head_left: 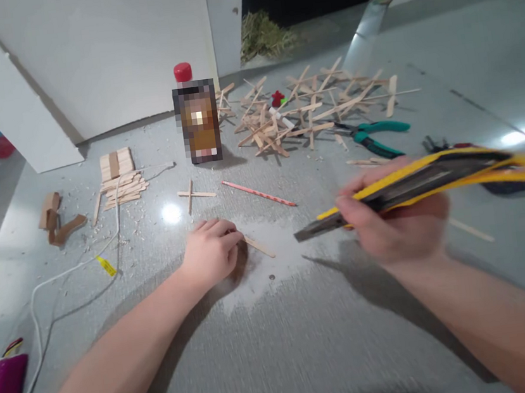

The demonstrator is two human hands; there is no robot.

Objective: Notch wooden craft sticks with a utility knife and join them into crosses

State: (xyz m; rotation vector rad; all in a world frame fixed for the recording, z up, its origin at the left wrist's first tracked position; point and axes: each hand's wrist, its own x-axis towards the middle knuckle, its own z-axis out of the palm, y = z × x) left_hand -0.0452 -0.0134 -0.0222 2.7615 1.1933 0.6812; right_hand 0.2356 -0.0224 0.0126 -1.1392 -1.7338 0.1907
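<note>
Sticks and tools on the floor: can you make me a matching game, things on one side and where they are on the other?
Things:
1. yellow utility knife
2. flat wooden stick
3. green-handled pliers
4. pink pencil

Places:
A. lying on the floor beside the heap of crossed sticks
B. pinned to the floor under the left hand
C. lying loose on the floor between the bottle and the hands
D. held in the grip of the right hand

Pairs: 1-D, 2-B, 3-A, 4-C
</note>
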